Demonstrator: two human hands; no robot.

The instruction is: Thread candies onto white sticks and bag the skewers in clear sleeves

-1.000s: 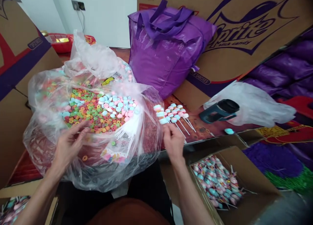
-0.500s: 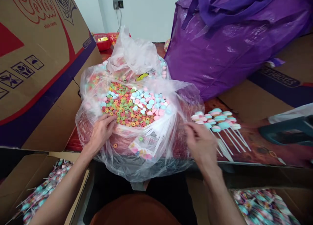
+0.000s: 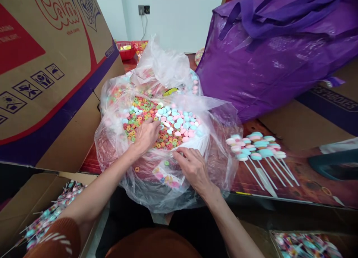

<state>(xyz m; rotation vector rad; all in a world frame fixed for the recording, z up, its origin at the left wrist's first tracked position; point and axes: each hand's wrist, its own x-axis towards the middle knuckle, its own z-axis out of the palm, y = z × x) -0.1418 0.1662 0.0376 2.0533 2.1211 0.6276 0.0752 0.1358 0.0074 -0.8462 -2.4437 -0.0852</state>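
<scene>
My left hand [image 3: 147, 134] reaches into the plastic-lined heap, its fingers bent together among ring candies [image 3: 167, 141] beside pink and blue marshmallows [image 3: 181, 120]. Whatever its fingertips hold is hidden. Closer to me, my right hand [image 3: 191, 170] has thumb and forefinger pinched at the end of a white stick; it partly covers the bundle of white sticks [image 3: 200, 145]. Clear plastic [image 3: 134, 189] drapes over the table's front edge, with a printed label [image 3: 167, 176] and a few loose rings on it. Finished marshmallow sticks [image 3: 260, 146] lie in a group to the right.
A large cardboard box [image 3: 69, 112] stands at left, a purple bag [image 3: 265, 64] at back right. Scissors [image 3: 327, 192] and a dark teal tool [image 3: 332, 161] lie at right. Below are boxes of wrapped candy sticks [image 3: 53, 217]. A red basket [image 3: 125, 52] stands behind.
My left hand has moved right from the heap's near left edge into the ring candies. My right hand has moved left from the plastic's right side to the white sticks. The view has shifted slightly.
</scene>
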